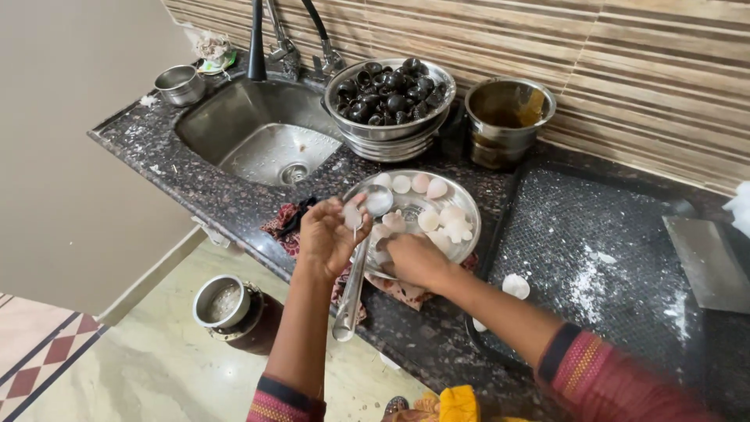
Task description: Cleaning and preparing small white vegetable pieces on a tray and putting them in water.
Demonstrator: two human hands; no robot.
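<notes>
My left hand (326, 237) holds a small pale dough piece (352, 216) over the near edge of a steel plate (466, 205). A long steel ladle (355, 273) lies propped across that hand, its bowl over the plate and its handle pointing toward me. My right hand (416, 259) reaches into the plate among several pale round dough pieces (447, 222); whether it grips one is hidden. A patterned cloth (289, 227) lies under the plate's left side.
A steel sink (262, 129) with taps sits at the back left. Stacked steel bowls of dark round pieces (391, 98) and a steel pot (508, 117) stand behind the plate. A floured black mat (609, 258) lies right. A lidded vessel (226, 309) stands on the floor.
</notes>
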